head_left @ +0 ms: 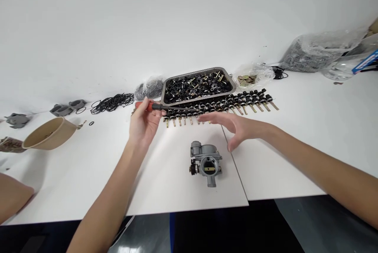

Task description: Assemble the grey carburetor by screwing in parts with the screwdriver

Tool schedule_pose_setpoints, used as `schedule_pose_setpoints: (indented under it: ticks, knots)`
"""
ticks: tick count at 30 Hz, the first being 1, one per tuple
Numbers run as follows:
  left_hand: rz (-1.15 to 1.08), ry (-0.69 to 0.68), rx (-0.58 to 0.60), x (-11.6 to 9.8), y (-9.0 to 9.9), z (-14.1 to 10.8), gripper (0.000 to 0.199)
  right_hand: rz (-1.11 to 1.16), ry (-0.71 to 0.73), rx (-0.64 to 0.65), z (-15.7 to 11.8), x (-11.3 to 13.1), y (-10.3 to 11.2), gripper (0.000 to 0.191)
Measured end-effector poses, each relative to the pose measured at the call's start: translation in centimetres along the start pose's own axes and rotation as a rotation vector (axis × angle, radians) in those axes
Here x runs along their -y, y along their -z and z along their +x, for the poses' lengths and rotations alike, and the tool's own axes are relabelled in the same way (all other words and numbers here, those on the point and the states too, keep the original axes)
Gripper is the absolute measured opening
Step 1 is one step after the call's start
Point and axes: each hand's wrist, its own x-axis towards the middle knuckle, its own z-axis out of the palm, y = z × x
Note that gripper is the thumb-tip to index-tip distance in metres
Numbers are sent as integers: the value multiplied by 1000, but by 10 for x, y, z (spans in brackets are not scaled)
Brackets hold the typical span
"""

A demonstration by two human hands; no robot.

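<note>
A red-and-black screwdriver (150, 106) is held in my left hand (144, 121), its thin shaft pointing right over rows of small black-and-brass parts (218, 107). My right hand (228, 125) is empty, with fingers stretched out to the left and the thumb apart, just right of the screwdriver's tip. Below and between the hands, a grey metal carburetor (209, 160) stands on the white table (165, 182). Its round bore faces me and shows a brass-coloured plate inside. Neither hand touches it.
A metal tray (191, 101) of black parts lies behind the rows. Black rubber rings (113, 102), grey castings (67, 107) and a beige bowl (51, 134) are at the left. Plastic bags (313, 52) lie at the back right. Another person's arm (13, 196) shows at the left edge.
</note>
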Motion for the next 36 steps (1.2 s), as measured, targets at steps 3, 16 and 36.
schedule_pose_setpoints:
  ticks: [3,16,36]
  knots:
    - [52,-40,59,-29,-6,5,28,-141,-29,76,1,15,-19,105]
    - [512,-364,736,-88,-80,-28,23,-398,198,86,6,20,-72,48]
    - [683,-170,770,-60,-87,-64,5,-415,181,82,6,21,-71,41]
